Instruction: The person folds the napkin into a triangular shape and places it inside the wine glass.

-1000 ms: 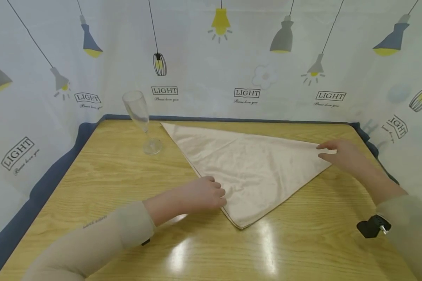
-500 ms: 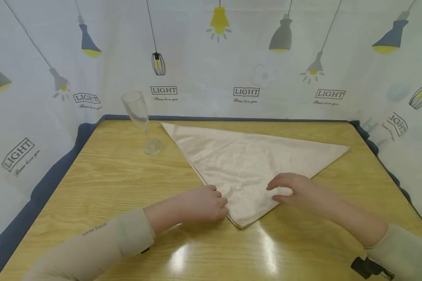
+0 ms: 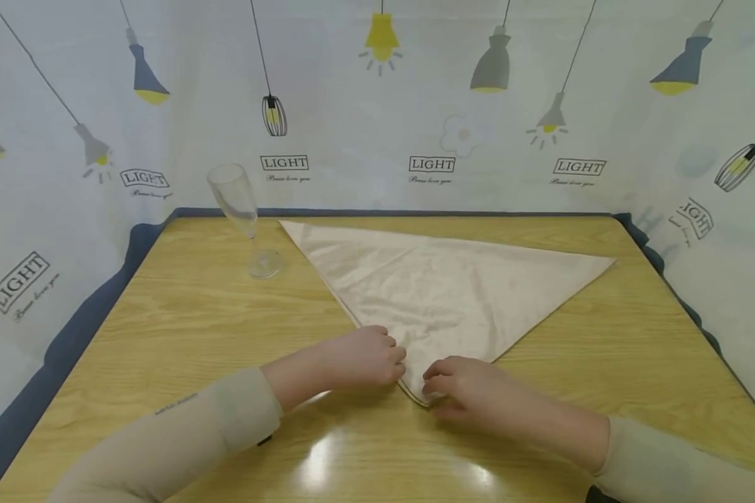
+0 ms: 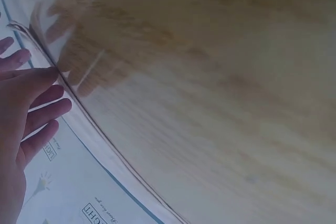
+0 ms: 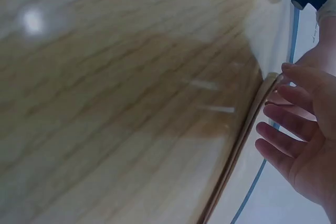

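Observation:
A pale pink satin cloth napkin [image 3: 428,286], folded into a triangle, lies on the wooden table with one corner toward me. At its near left edge, my left hand [image 3: 368,356] has its fingers curled down over the fabric. The left wrist view shows the thumb [image 4: 44,77] at the layered edge, with the index finger close to it. My right hand [image 3: 472,388] is at the near corner. In the right wrist view its thumb tip meets that corner, while the other fingers [image 5: 294,124] stay spread and loosely bent over the cloth.
An upright champagne flute [image 3: 235,199] stands at the back left, beside the napkin's far left tip. The glossy wooden table [image 3: 182,307] is enclosed behind and at the sides by a white curtain [image 3: 346,91] printed with lamps.
My right hand has let go of the napkin's far right tip and come across to the near corner. The left hand has stayed at the left edge, sliding slightly nearer.

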Action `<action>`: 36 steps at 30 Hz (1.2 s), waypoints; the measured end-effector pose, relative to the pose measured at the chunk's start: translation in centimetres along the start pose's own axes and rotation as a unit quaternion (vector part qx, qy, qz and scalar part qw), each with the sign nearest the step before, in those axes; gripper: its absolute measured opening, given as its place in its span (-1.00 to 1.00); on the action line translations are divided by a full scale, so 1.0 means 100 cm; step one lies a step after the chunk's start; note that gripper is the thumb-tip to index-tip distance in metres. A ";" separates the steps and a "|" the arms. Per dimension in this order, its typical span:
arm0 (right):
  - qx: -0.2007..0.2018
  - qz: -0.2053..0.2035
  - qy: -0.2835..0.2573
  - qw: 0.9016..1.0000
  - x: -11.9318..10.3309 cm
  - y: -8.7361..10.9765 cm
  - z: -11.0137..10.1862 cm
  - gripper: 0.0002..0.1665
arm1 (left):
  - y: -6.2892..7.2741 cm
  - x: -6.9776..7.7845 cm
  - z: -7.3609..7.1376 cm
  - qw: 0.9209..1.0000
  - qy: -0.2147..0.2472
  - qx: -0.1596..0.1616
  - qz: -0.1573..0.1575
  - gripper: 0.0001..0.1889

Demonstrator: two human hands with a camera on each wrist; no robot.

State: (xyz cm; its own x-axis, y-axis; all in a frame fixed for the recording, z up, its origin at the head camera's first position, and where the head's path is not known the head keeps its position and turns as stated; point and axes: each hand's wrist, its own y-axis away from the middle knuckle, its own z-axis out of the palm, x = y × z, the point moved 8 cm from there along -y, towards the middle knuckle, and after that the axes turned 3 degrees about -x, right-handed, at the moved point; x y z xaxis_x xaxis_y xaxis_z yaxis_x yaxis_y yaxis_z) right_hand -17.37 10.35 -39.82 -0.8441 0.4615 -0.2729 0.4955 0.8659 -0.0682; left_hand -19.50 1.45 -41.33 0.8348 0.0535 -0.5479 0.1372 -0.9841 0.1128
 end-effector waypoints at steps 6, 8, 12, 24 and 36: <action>-0.003 0.028 -0.005 1.000 0.002 -0.007 0.008 -0.82 | 0.001 0.003 0.004 1.000 -0.001 -0.006 0.010 -0.85; -0.004 0.031 -0.005 0.999 0.002 -0.008 0.007 -0.80 | 0.001 0.002 0.004 1.000 0.009 -0.011 0.010 -0.87; -0.009 0.024 0.019 0.999 0.001 -0.012 0.006 -0.77 | 0.002 -0.003 0.007 0.999 0.033 -0.010 0.003 -0.88; -0.028 -0.074 0.191 0.978 -0.010 -0.011 0.010 -0.84 | -0.002 -0.006 0.006 0.999 0.053 -0.009 0.000 -0.87; -0.085 -0.062 0.126 0.986 0.002 0.016 0.001 -0.78 | -0.016 -0.007 0.010 0.998 0.063 0.006 -0.018 -0.78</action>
State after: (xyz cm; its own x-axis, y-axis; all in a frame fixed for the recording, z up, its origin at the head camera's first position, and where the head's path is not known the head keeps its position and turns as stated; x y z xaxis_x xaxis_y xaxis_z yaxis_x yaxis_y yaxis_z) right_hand -16.74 11.81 -40.13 -0.9306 0.3653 -0.0239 0.3623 0.9284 0.0826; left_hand -20.81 2.77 -41.97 0.8903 0.1095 -0.4421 0.1625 -0.9832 0.0837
